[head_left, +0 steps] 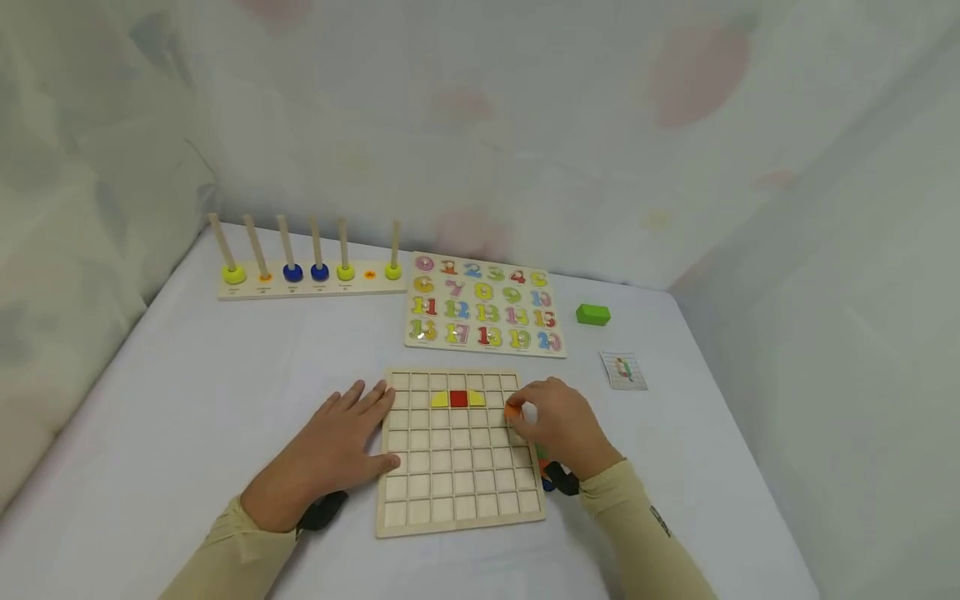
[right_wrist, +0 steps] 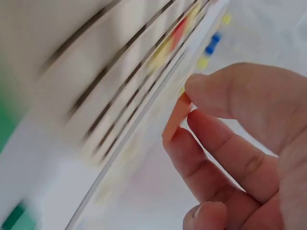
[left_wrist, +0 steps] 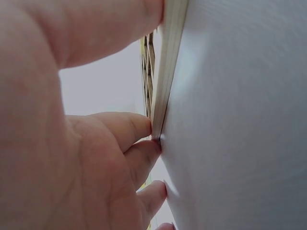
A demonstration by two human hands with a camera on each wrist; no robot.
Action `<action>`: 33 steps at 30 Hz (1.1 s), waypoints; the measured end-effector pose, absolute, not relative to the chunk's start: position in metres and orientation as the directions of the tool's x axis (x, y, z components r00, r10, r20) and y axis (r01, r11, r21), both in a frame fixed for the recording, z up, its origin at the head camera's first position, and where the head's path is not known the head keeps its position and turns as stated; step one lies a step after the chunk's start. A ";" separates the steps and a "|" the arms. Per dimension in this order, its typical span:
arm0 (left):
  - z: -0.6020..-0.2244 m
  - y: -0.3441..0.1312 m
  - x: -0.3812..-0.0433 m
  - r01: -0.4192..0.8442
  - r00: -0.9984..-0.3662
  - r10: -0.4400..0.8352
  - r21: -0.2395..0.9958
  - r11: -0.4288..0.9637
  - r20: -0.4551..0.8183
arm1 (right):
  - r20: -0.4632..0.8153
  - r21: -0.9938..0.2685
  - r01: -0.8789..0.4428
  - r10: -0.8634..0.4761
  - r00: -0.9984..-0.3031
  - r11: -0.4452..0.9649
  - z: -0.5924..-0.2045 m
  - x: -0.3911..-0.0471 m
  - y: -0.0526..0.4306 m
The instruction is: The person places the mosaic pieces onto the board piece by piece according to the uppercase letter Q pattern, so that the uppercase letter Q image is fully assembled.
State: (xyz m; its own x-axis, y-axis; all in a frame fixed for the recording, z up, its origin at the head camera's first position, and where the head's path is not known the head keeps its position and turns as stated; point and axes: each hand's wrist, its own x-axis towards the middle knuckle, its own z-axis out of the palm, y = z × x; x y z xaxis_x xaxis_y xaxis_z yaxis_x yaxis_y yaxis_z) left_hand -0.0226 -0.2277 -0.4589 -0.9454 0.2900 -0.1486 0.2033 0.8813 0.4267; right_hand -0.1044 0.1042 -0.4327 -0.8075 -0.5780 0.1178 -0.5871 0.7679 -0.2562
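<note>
A square wooden grid board (head_left: 441, 483) lies flat on the white table. Near its far edge, a red square tile (head_left: 459, 399) sits in a cell between two yellow curved tiles, the left yellow tile (head_left: 440, 400) and the right yellow tile (head_left: 477, 398). My left hand (head_left: 330, 450) has its fingers spread, with fingertips and thumb touching the board's left edge. Above the board's right side, my right hand (head_left: 562, 423) pinches a small orange tile (right_wrist: 176, 116) between thumb and fingers. Partly hidden under the right wrist are several coloured pieces (head_left: 545, 468).
Behind the board lies a number puzzle (head_left: 486, 357), with a peg stand (head_left: 315, 289) holding yellow and blue rings to its left. A green block (head_left: 593, 314) and a small picture card (head_left: 623, 371) lie at the right. Fabric walls surround the table.
</note>
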 end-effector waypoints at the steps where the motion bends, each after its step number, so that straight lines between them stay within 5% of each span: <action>1: -0.459 -0.227 -0.023 0.202 -0.946 0.288 0.424 0.883 -0.148 | 0.117 -0.259 -0.614 -0.606 -0.787 0.746 -0.431 -0.102 0.096; 9: -0.461 -0.225 -0.026 0.204 -0.944 0.292 0.430 0.880 -0.151 | 0.039 -0.222 -0.747 -0.759 -0.649 0.627 -0.441 -0.103 0.032; 17: -0.459 -0.226 -0.025 0.203 -0.942 0.292 0.417 0.886 -0.163 | -0.019 -0.112 -0.782 -0.788 -0.615 0.613 -0.441 -0.096 0.018; 23: -0.459 -0.226 -0.023 0.204 -0.941 0.294 0.417 0.886 -0.165 | 0.043 -0.288 -0.669 -0.689 -0.724 0.685 -0.441 -0.082 0.065; 33: -0.461 -0.228 -0.024 0.213 -0.940 0.303 0.425 0.880 -0.156 | 0.033 -0.403 -0.231 -0.238 -0.971 0.886 -0.457 -0.068 0.156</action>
State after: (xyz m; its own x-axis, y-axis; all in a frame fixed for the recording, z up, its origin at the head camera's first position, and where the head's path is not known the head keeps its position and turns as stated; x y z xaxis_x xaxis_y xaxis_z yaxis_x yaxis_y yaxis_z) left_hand -0.0238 -0.2282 -0.4611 -0.9403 0.3025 -0.1558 0.2127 0.8799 0.4249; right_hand -0.0682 0.1562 -0.4568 -0.9707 -0.2382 0.0326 -0.2309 0.8857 -0.4028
